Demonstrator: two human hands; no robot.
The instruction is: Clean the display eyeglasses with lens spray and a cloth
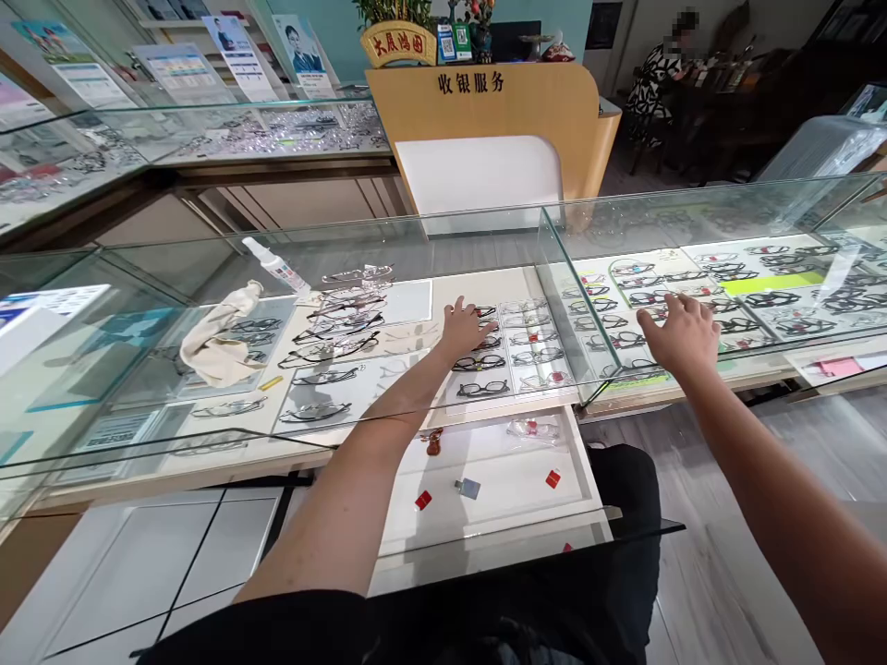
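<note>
Two hands are out, both stretched forward. Left hand (463,325) looks to be inside the display case (561,268), under the glass top, at the far end of a column of black frames (479,362) laid in tray rows. Its fingers curl down onto the topmost frame; gripped or only touching, cannot tell from this angle. Right hand (683,332) is palm down on the glass surface of the neighbouring case section, fingers spread, holding nothing.

Step, as judged: a reach into the frame column, with contact at the top row and nothing lifted. The rows sit close together, so any pick there calls for a narrow pinch at the bridge and a straight lift clear of the neighbours.

Left of the column: more frames, a crumpled cloth (218,342) and a spray bottle (277,268) lying on its side. Below is an open drawer (505,462) with small red tags (422,500).

Readable text: cashier desk (485,111) says 收银服务, and the plaque (398,43) on top says 大展鸿图. QR stands (454,42) beside it are too small to read. The bottle label is not legible.
</note>
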